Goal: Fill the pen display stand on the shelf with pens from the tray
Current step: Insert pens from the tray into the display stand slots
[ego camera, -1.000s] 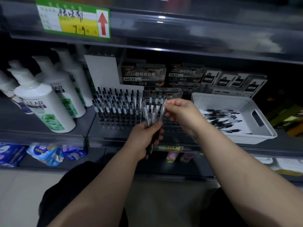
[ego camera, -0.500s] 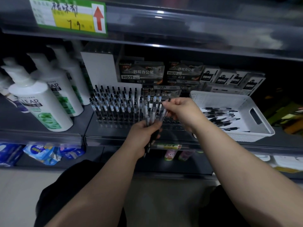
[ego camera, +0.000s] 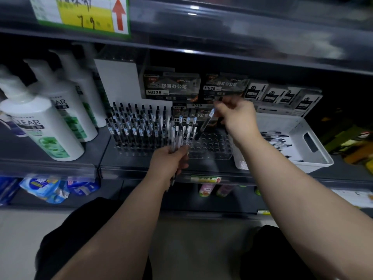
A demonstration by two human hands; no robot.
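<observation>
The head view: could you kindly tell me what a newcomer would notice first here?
The right hand, at centre, holds one pen tilted over the empty holes of the half-filled display stand. Just below, the left hand grips a bundle of pens. A white tray with more pens sits at right.

Right hand [ego camera: 237, 118] lowers pen [ego camera: 205, 123] toward stand [ego camera: 212, 150].
</observation>
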